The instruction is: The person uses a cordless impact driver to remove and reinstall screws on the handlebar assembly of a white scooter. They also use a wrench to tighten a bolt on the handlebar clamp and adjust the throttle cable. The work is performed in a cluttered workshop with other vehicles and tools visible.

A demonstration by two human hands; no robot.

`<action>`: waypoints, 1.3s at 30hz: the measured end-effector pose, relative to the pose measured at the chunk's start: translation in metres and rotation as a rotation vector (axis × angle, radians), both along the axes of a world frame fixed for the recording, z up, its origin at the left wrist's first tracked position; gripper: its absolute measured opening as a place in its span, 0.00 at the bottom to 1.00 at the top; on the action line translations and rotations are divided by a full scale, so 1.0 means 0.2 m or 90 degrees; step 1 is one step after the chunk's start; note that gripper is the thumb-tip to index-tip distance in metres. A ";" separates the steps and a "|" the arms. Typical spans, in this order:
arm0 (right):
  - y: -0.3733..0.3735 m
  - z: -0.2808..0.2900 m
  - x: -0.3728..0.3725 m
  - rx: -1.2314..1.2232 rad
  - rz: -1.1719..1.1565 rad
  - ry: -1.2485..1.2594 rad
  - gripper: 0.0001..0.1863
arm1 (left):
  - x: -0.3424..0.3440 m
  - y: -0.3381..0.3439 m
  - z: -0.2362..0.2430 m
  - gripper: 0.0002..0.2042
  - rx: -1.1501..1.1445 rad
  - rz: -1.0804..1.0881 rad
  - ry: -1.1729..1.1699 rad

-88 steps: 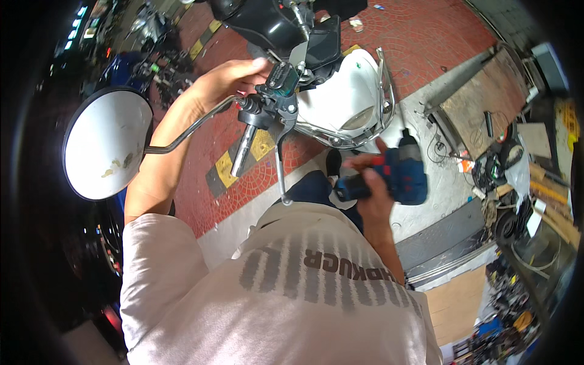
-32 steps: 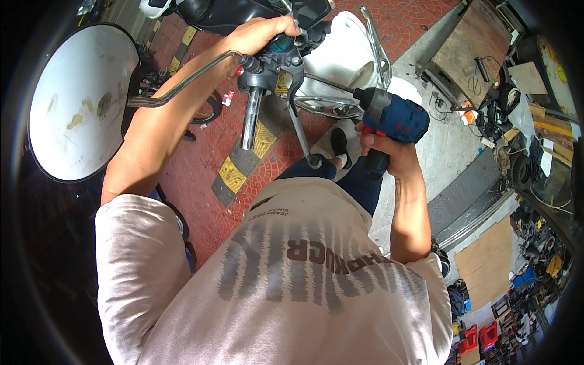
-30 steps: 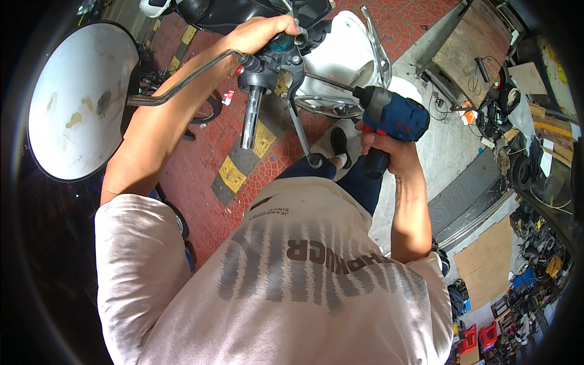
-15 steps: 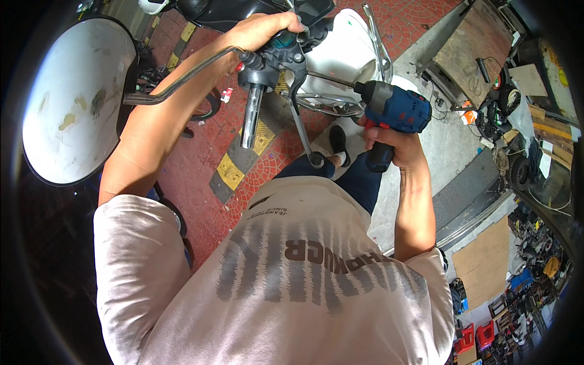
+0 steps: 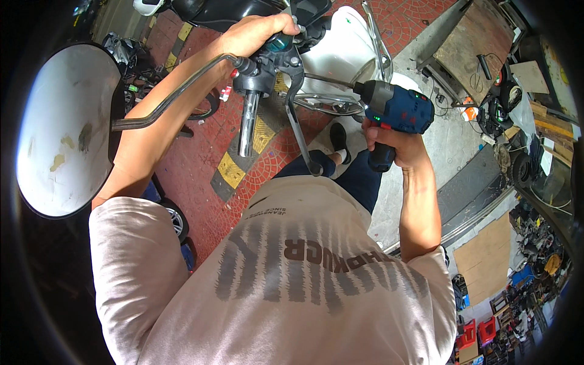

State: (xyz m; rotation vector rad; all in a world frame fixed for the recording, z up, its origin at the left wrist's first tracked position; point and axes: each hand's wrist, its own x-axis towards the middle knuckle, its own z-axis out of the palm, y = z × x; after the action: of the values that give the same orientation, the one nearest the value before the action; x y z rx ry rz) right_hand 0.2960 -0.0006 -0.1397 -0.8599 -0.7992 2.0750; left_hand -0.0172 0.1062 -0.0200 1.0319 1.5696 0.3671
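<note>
My left hand (image 5: pixel 258 33) is closed around the far side of a black handlebar control housing (image 5: pixel 267 67), its thumb on top. From the housing a bare metal handlebar tube (image 5: pixel 248 125) points toward me, and a brake lever (image 5: pixel 298 131) curves down beside it. A mirror (image 5: pixel 67 131), its pale face smudged, hangs from the same housing on a bent black stem. In my right hand (image 5: pixel 395 143) is a blue and black cordless driver (image 5: pixel 401 108), held by its grip. Its long thin bit (image 5: pixel 328 79) reaches left to the housing near the lever's pivot; the exact contact is hard to see.
A white scooter body panel (image 5: pixel 340 45) and chrome rails (image 5: pixel 380 45) lie beyond the bit. To the right stands a worn workbench (image 5: pixel 468 45). Tools and parts crowd the lower right. A yellow-black striped strip (image 5: pixel 243 158) crosses the red paving.
The mirror has swung left and toward me, and the housing and tube have shifted slightly with it. My right hand and the driver have moved a little to the right.
</note>
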 end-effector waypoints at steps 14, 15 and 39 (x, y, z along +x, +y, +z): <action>-0.05 0.03 -0.01 -0.025 -0.058 -0.017 0.21 | -0.02 0.01 -0.02 0.22 -0.005 -0.012 -0.011; -0.06 0.01 -0.01 -0.014 -0.052 -0.016 0.21 | -0.02 0.02 -0.03 0.22 -0.006 -0.016 -0.015; -0.14 -0.06 -0.06 -0.030 -0.035 -0.025 0.13 | -0.06 0.06 -0.06 0.22 -0.017 -0.024 -0.030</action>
State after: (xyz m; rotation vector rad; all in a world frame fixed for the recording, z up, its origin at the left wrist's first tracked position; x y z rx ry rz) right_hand 0.2850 -0.0283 -0.1512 -0.9414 -0.7414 2.0414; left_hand -0.0289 0.1176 -0.0313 1.0234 1.5074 0.3413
